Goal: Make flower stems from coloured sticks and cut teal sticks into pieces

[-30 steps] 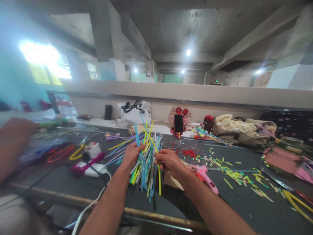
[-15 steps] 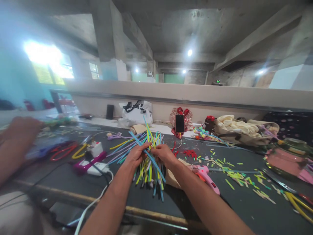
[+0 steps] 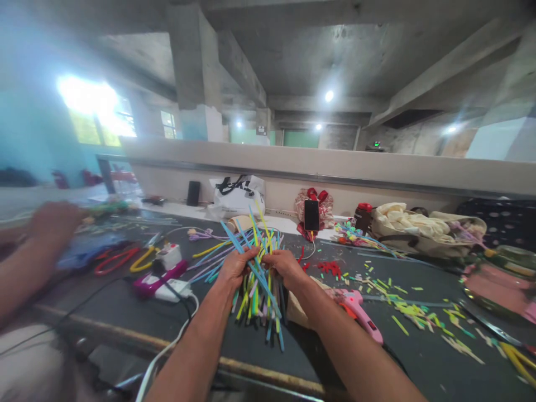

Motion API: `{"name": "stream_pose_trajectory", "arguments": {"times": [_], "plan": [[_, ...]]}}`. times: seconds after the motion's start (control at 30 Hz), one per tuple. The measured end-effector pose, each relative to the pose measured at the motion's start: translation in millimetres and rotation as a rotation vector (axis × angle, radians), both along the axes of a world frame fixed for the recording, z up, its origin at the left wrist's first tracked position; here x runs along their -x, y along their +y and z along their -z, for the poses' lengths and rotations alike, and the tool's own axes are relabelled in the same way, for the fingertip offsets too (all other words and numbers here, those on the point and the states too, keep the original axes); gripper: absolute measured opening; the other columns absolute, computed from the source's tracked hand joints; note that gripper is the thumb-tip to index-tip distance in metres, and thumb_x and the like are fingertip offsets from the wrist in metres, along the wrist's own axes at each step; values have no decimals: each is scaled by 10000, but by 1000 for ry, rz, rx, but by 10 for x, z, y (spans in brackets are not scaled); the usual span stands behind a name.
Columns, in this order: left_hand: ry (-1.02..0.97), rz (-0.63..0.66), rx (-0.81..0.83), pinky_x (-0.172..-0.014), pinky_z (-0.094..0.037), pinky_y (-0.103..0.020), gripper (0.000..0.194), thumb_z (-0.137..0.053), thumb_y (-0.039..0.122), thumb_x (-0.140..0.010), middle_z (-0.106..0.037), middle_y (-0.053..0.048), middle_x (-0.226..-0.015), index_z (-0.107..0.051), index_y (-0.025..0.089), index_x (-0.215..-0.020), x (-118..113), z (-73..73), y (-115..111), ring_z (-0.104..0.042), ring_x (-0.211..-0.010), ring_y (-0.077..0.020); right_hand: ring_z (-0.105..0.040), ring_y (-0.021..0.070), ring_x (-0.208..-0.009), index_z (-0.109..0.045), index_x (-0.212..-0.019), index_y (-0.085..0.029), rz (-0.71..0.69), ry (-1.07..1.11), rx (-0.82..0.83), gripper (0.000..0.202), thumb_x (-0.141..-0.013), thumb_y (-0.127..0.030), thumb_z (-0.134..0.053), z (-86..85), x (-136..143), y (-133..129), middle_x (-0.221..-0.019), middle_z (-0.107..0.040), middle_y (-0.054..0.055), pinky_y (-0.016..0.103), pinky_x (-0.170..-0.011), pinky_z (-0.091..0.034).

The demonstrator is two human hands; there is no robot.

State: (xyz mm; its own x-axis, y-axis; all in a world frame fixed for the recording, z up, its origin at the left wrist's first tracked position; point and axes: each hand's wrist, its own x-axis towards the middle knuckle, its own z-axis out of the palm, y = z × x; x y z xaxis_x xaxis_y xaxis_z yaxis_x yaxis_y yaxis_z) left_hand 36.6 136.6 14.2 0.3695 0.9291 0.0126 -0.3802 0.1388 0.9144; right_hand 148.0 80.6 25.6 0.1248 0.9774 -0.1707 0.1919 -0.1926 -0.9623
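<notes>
My left hand (image 3: 235,268) is closed in a pinch on several long blue pipe cleaners (image 3: 264,282), which slant from upper left to lower right. My right hand (image 3: 288,269) sits just beside it, fingers pinched at a yellow pipe cleaner (image 3: 261,215) that stands up among the blue ones. Beneath both hands lies a loose pile of yellow, blue and lilac pipe cleaners (image 3: 254,304) on the dark table. The fingertips of the two hands nearly meet, and exactly how the stems cross between them is hidden.
A pink glue gun (image 3: 362,315) lies right of my right forearm. Cut scraps (image 3: 412,312) and red pieces (image 3: 330,269) are scattered to the right. Left are a purple-and-white power strip (image 3: 165,283) and scissors (image 3: 144,259). A phone (image 3: 311,215) leans at the back. Another person's arm (image 3: 37,251) is at far left.
The view has shifted slightly, so everything sits a little further right and lower. The blue pipe cleaners have spread apart at their upper ends. Both hands stay closed and close together.
</notes>
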Motion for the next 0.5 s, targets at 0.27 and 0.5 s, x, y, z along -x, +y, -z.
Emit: {"name": "stream_pose_trajectory", "arguments": {"times": [0.27, 0.5], "plan": [[30, 6, 6, -351, -383, -204, 224, -738, 195, -439, -514, 51, -396, -549, 133, -541, -31, -15, -47, -463, -329, -81, -546, 161, -834, -501, -1031, -135, -25, 19, 34, 253, -819, -270, -470, 51, 28, 36, -1013, -536, 61, 347, -695, -465], [33, -85, -17, -393, -388, -194, 210, -724, 206, -453, -561, 33, -462, -586, 122, -588, -11, -42, -34, -481, -383, -75, -539, 170, -861, -486, -1057, -142, 89, 99, -18, 271, -822, -275, -465, -19, -76, 31, -1044, -522, 67, 361, -713, -460]]}}
